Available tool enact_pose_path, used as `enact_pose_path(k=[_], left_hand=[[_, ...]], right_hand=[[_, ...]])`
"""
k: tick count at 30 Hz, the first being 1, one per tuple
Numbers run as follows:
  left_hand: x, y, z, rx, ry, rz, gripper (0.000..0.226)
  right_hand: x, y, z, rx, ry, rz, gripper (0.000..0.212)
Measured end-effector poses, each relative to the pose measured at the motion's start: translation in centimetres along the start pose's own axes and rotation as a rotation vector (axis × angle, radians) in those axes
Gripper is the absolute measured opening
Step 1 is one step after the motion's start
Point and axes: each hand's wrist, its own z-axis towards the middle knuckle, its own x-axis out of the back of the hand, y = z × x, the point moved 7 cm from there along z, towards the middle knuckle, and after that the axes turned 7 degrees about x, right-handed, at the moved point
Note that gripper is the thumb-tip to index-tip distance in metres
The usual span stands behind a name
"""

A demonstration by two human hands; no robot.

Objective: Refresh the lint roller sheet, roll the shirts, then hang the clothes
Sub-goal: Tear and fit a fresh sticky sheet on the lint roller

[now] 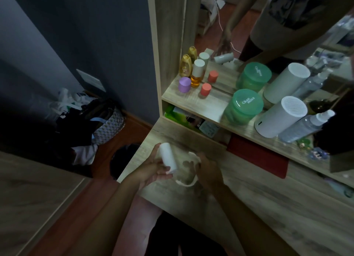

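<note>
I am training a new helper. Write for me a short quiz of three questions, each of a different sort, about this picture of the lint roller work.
1. True or false: the left hand holds the white lint roller.
2. Multiple choice: what does the right hand pinch? A) a spray bottle B) the peeled sheet C) a green jar
3. Fill the gap: on the shelf by the mirror, the small jar beside the amber bottle has a ____ lid.

Key: 1 true; 2 B; 3 purple.
</note>
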Motion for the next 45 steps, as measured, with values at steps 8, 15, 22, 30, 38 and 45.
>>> enact_pose_path(k=[8,15,22,30,38,45], left_hand=[[-1.4,-0.6,-0.3,0.052,-0.044,0.067,0.095],[-3.1,0.6,-1.1,0.013,-0.102,0.129,0.093],[-3.4,0.7,-1.1,0.012,-0.086,0.195,0.096],[-4.3,1.2,-1.3,-0.004,-0.119,0.247,0.094],[-4.5,1.1,-1.1,-0.008,-0.122,0.238,0.084],[-4.9,0.6,-0.8,-0.017,-0.141,0.233,0.088]], right_hand=[[3.9,-3.1,0.5,0.286,0.204,-0.028,0.037],[5.0,-3.9,0.6,0.37,0.302,-0.165,0.04],[4.9,-4.2,0.9,0.36,0.292,-0.197,0.041],[5.1,-5.0,0.9,0.341,0.307,-0.206,0.05],[5.4,-5.1,1.3,0.327,0.292,-0.231,0.058],[4.9,-4.9,2.1,0.31,0.227,-0.296,0.033]])
